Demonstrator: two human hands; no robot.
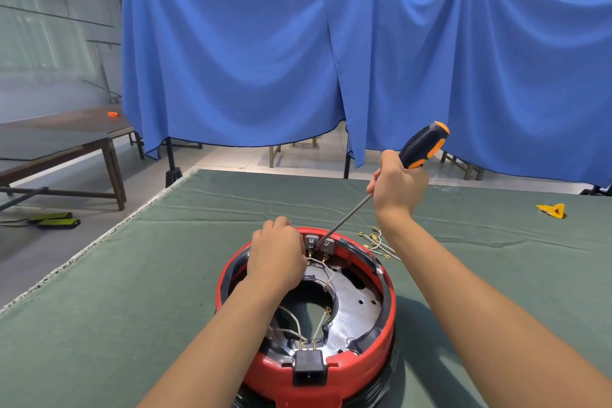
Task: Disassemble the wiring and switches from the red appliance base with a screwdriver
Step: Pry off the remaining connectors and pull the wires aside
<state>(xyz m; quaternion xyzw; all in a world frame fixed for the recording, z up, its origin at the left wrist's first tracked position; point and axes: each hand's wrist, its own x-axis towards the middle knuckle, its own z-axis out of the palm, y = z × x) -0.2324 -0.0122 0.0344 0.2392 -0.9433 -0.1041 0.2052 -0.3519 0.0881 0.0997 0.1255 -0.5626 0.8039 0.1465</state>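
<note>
The red appliance base (357, 371) lies upside down on the green table cloth, its metal inner plate and white wires (291, 318) exposed. Two grey switches (319, 242) sit at its far rim. My right hand (397, 189) grips the black-and-orange screwdriver (422, 147), whose tip rests between the two switches. My left hand (276, 255) presses on the far left rim beside the switches, its fingers curled at the left switch. A black power socket (308, 368) sits in the near rim.
A loose bundle of removed wires with brass terminals (376, 242) lies right of the base. A yellow plastic piece (552, 210) sits at the far right of the table (132, 275). Blue curtains hang behind. A dark table stands left.
</note>
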